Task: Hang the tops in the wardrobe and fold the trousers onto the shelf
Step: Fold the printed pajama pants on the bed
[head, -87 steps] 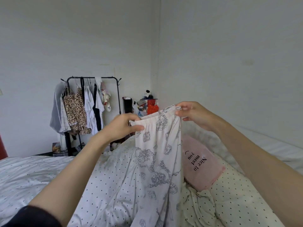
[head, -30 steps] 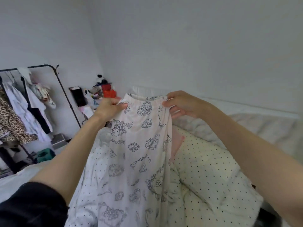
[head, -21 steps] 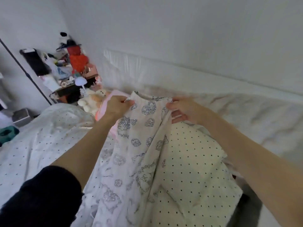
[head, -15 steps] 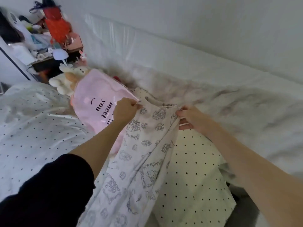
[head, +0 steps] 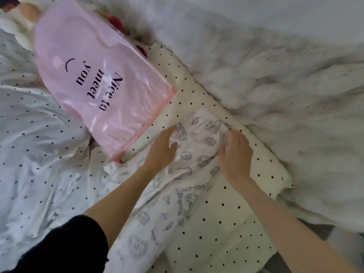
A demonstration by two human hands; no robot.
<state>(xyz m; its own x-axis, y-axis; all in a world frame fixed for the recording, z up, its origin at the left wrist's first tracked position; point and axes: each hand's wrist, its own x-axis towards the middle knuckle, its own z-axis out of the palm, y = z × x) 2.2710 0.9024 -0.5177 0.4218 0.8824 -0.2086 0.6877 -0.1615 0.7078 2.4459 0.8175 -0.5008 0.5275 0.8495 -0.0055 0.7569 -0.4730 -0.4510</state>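
The printed trousers [head: 189,154] are laid lengthwise on the dotted pillow [head: 226,223] on the bed, unfolded; folding and shelving are judged still outstanding. The left hand [head: 160,152] is pressed flat with straight fingers, while the right hand [head: 235,154] is curled at the waistband, its grip not discernible. Space is bounded by the pink bag [head: 98,81] left and the fluffy blanket [head: 285,105] right.

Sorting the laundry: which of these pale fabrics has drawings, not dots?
The printed trousers under both hands: grey cartoon sketches, while the cream pillow and white duvet carry black dots.
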